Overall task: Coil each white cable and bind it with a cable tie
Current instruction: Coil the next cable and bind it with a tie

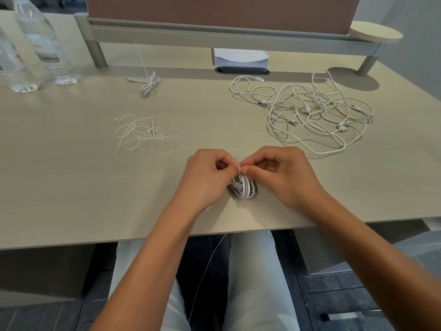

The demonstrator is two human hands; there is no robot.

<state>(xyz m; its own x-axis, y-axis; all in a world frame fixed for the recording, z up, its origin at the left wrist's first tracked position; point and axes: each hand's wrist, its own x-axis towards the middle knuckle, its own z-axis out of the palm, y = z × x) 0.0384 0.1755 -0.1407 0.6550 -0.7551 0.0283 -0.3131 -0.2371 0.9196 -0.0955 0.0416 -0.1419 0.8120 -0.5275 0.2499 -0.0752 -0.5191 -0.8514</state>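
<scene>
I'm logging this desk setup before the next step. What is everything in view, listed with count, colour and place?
coiled cable: one, white, near desk edge, between both hands
bound cable: one, white, far centre-left, tie tail sticking up
loose cables: tangled pile, count unclear, white, right
cable ties: loose pile, white, centre-left
water bottles: two, clear, far left
paper stack: one, white, under shelf
round dish: one, cream, shelf's right end
desk: one, light wood
left hand: pinches at coil top
right hand: pinches at coil top
</scene>
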